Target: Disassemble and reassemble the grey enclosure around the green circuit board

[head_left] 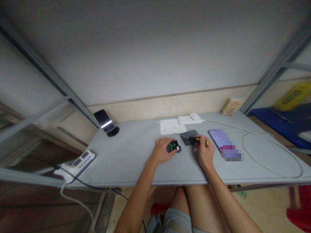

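Head view: left fingers are gripping a blurry green gadget, maybe keeping it steady. Right fingers are holding a screwdriver.

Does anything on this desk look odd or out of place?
No obvious spill. The device in the left hand shows a bare green circuit board, as if opened; blocky pixels cover much of the phone at right.
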A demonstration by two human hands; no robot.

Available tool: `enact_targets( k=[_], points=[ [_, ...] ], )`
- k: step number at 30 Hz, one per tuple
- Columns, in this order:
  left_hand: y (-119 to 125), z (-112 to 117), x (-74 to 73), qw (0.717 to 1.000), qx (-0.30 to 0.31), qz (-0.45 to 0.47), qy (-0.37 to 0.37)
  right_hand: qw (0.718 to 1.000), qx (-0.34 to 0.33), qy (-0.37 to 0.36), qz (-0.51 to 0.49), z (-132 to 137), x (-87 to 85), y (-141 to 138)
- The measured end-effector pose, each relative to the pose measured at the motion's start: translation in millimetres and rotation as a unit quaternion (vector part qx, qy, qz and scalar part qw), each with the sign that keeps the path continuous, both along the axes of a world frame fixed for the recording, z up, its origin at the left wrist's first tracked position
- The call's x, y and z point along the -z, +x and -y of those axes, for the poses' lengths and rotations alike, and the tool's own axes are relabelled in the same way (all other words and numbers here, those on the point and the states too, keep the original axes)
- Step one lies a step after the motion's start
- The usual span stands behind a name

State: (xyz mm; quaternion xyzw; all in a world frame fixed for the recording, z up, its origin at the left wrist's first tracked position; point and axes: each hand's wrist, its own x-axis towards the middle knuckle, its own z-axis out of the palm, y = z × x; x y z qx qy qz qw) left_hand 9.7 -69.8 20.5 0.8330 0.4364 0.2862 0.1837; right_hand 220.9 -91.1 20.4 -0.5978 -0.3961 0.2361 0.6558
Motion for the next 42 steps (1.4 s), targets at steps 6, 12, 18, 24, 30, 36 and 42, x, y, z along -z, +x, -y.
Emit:
enact_targets(
  k=[6,12,18,24,30,36,42],
  points=[
    [0,1,-1.3,1.0,0.005,-0.001,-0.003,1.0,-0.015,0.006,-0.01,0,0.8,1],
    [-1,0,-0.2,0.998,-0.03,0.046,0.02,0.999,-0.04,0.002,-0.025,2,-1.2,1],
    [-2,-4,1.9,0.992,-0.08,0.088,0.045,0.997,-0.07,-0.009,-0.032,3,-5.5,0],
    [-3,-7,4.3,0.988,-0.097,0.094,0.07,0.995,-0.089,-0.018,-0.038,3,-7.1,-1],
    [-3,-7,5.3,0.987,-0.102,0.093,0.084,0.995,-0.091,-0.021,-0.043,5,-11.9,-1],
    [-3,-7,5.2,0.986,-0.098,0.098,0.096,0.995,-0.09,-0.023,-0.047,3,-8.4,-1],
    [-3,-5,4.3,0.987,-0.085,0.071,0.113,0.998,-0.061,0.004,-0.022,1,0.7,1]
  ],
)
